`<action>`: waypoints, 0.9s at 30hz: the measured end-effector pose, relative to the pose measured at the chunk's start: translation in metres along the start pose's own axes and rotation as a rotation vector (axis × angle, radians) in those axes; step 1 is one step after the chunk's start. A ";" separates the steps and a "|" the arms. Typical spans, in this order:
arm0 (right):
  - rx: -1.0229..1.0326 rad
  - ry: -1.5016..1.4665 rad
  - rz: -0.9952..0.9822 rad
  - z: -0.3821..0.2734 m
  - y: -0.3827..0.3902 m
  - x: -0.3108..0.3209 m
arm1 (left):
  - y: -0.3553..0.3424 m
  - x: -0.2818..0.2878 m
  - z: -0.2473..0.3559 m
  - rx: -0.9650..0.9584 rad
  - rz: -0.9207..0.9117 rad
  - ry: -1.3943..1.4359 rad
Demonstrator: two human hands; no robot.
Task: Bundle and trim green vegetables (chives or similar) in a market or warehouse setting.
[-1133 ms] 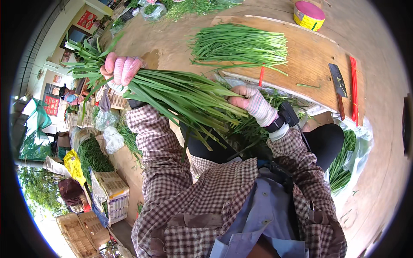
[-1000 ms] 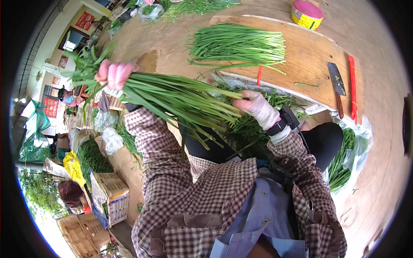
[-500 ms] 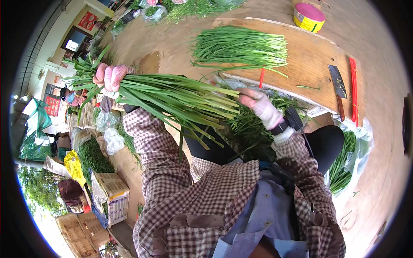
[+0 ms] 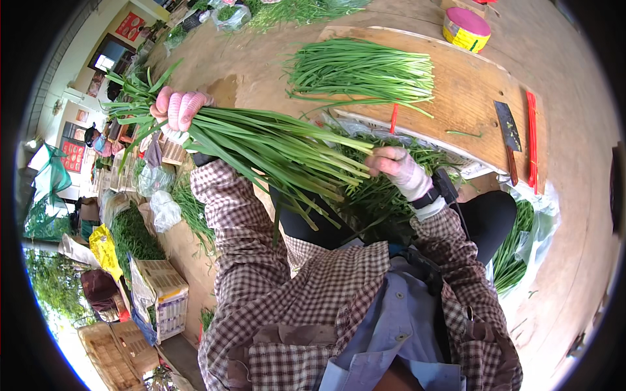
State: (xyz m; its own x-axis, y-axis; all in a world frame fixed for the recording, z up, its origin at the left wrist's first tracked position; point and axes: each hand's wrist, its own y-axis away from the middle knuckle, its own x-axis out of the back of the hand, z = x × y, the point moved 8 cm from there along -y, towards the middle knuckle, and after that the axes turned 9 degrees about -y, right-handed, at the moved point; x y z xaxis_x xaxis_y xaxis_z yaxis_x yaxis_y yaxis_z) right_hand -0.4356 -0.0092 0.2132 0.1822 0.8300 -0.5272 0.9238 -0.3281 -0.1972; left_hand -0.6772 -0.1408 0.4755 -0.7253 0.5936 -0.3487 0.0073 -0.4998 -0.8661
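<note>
1. Closing my left hand [image 4: 179,111] firmly round the bunch of garlic chives [image 4: 274,143], I hold it up at the left, the leafy tips poking out beyond my fist.
2. From that grip the bunch lies to the right and slightly nearer me; its long axis runs from far left to near right, drooping a little, with the pale stem ends fanned out.
3. My right hand [image 4: 401,171] is the nearer one to those stem ends, its fingers bent right beside them. I cannot tell whether a stem is caught between its fingertips.
4. Counting: one bunch in my grip, its stems too many to number; one neat pile of chives [image 4: 362,68] on the one wooden board [image 4: 466,85], far and to the right.
5. Also on the board: one cleaver [image 4: 508,133] and, at its right end, a cluster of red strips [image 4: 532,140] too tightly packed to count.
6. One pink-and-yellow roll [image 4: 466,29] stands beyond the board; one plastic bag [image 4: 542,225] of chives lies near, on the right.
</note>
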 end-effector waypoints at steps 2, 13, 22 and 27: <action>0.023 -0.125 0.071 0.007 0.015 0.023 | 0.001 0.003 0.009 -0.009 0.051 -0.037; 0.113 0.929 0.211 -0.025 0.011 -0.022 | -0.011 0.040 0.016 0.094 0.491 -0.513; 0.182 1.273 0.308 -0.018 -0.033 -0.050 | -0.045 0.052 -0.020 0.126 0.580 -0.754; 0.144 1.512 0.225 0.007 -0.011 -0.003 | -0.063 0.054 -0.023 0.215 0.526 -0.730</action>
State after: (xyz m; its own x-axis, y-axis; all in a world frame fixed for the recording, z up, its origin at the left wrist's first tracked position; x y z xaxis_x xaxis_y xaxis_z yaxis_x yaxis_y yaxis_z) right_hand -0.4490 -0.0113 0.2111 0.5523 0.3968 0.7331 0.8081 -0.4707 -0.3541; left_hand -0.7009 -0.0628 0.5033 -0.9193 -0.2515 -0.3028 0.3839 -0.7422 -0.5494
